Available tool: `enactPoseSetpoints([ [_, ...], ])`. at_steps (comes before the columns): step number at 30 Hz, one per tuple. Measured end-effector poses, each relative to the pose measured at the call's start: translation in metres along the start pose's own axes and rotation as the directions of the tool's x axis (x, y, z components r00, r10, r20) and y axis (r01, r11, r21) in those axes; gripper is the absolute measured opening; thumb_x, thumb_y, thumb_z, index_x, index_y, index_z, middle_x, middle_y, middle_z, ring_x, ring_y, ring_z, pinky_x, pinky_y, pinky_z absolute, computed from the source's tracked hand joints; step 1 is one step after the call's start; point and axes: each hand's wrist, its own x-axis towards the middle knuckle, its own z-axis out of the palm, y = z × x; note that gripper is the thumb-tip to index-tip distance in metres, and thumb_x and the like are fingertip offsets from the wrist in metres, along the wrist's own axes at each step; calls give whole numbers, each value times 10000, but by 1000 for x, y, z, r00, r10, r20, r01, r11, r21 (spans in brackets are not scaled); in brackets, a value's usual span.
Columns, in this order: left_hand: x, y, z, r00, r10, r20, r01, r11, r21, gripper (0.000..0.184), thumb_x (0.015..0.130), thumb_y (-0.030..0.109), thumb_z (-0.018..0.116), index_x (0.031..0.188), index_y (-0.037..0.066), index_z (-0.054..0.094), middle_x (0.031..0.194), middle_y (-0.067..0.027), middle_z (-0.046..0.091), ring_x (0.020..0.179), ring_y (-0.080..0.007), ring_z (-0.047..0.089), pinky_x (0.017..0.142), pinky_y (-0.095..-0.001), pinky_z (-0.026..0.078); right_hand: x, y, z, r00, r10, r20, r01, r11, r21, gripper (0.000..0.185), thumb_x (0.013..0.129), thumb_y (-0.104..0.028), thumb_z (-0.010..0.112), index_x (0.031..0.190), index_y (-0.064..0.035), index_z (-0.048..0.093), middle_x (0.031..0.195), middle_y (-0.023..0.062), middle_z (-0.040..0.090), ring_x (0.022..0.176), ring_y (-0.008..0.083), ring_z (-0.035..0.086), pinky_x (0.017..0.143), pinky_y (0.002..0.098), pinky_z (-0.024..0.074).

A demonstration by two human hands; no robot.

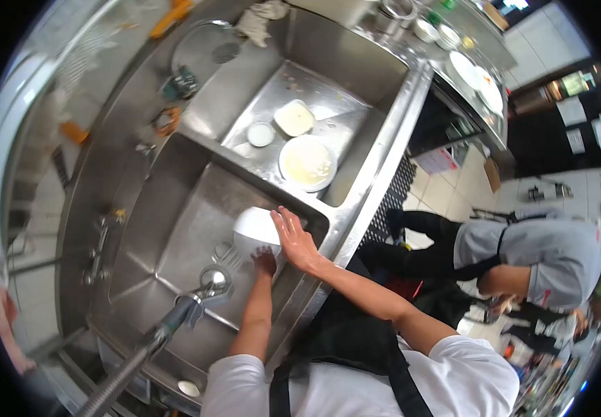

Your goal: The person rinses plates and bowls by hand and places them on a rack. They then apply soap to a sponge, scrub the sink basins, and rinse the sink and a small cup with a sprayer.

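A white bowl (253,228) is tilted over the near sink basin (196,208). My left hand (265,260) holds its lower edge, with the fingertips on the white surface. At the bowl's right side, my right hand (295,240) is pressed against the rim, its fingers fairly straight. Left of and below the bowl, the spray faucet head (213,279) hangs over the same basin. Some utensils (226,254) lie on the basin floor beside the bowl, too small to make out.
The far basin (258,97) holds a round bowl (307,163), a squarish dish (294,118) and a small cup (261,134). White plates (461,69) stand on the counter at upper right. Another person (537,250) bends at the right, behind the sink edge.
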Motion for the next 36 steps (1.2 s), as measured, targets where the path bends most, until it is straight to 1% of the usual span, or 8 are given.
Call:
enactPoseSetpoints([
  [2, 8, 1, 11, 985, -129, 116, 162, 923, -349, 371, 920, 196, 468, 1258, 63, 539, 1306, -101, 553, 1207, -260, 535, 1059, -584, 310, -2, 4, -1, 994, 105, -15, -103, 991, 88, 821, 664, 69, 574, 1427, -29, 287, 1393, 238, 357, 1244, 404, 413, 769, 447, 569],
  [7, -16, -5, -11, 975, -146, -169, 75, 926, -371, 230, 875, 206, 537, 1019, 83, 667, 946, -149, 689, 850, -369, 664, 764, -488, 520, -2, 9, -7, 966, 230, -121, -205, 960, 189, 889, 587, 111, 589, 1416, -26, 298, 1382, 243, 366, 1241, 431, 404, 849, 452, 535],
  [9, -23, -25, -12, 913, -407, -33, 205, 525, -826, 302, 890, 252, 607, 1111, 49, 630, 1135, -136, 651, 1036, -381, 603, 868, -450, 480, -1, 11, -4, 938, 247, -243, -174, 942, 287, 854, 592, 140, 536, 1402, -14, 311, 1392, 266, 346, 1268, 446, 382, 976, 462, 456],
  [11, -35, -45, -7, 867, -489, 96, -8, -206, -979, 309, 927, 231, 575, 1160, 29, 590, 1189, -122, 623, 1106, -309, 583, 916, -426, 474, -1, 9, -10, 912, 271, -307, -128, 901, 414, 820, 587, 157, 487, 1381, 36, 320, 1395, 277, 345, 1288, 463, 357, 1086, 456, 327],
  [12, -40, -60, 8, 852, -515, 98, -8, -199, -980, 309, 927, 231, 575, 1160, 29, 590, 1189, -122, 623, 1106, -309, 583, 916, -426, 474, -1, 9, -9, 907, 243, -344, -90, 910, 405, 822, 582, 158, 482, 1379, 48, 315, 1393, 275, 351, 1290, 462, 354, 1092, 456, 314],
  [14, -53, -82, 21, 874, -406, 266, -328, -898, -292, 302, 959, 203, 526, 1198, 20, 552, 1191, -117, 613, 1120, -257, 578, 950, -407, 475, -2, 12, -8, 898, 176, -404, -9, 924, 381, 826, 571, 160, 473, 1375, 66, 310, 1386, 273, 364, 1291, 456, 353, 1100, 457, 295],
  [29, -294, -51, -51, 811, -585, -3, -562, -777, -283, 430, 957, 238, 541, 1307, -3, 472, 1314, -115, 540, 1220, -269, 505, 1068, -446, 357, 11, -10, 55, 994, 71, 86, -87, 976, 199, 625, 709, 58, 532, 1304, -119, 460, 1316, 114, 509, 1213, 311, 500, 913, 414, 503],
  [36, -376, -34, -77, 591, -796, 131, -746, -601, -287, 451, 951, 224, 560, 1334, 10, 452, 1328, -117, 529, 1218, -265, 507, 1047, -453, 387, 13, -25, 124, 713, -675, 188, 689, 724, -16, 340, 836, -144, 518, 1167, -178, 589, 1333, 14, 532, 1372, 228, 348, 1059, 550, 335],
])
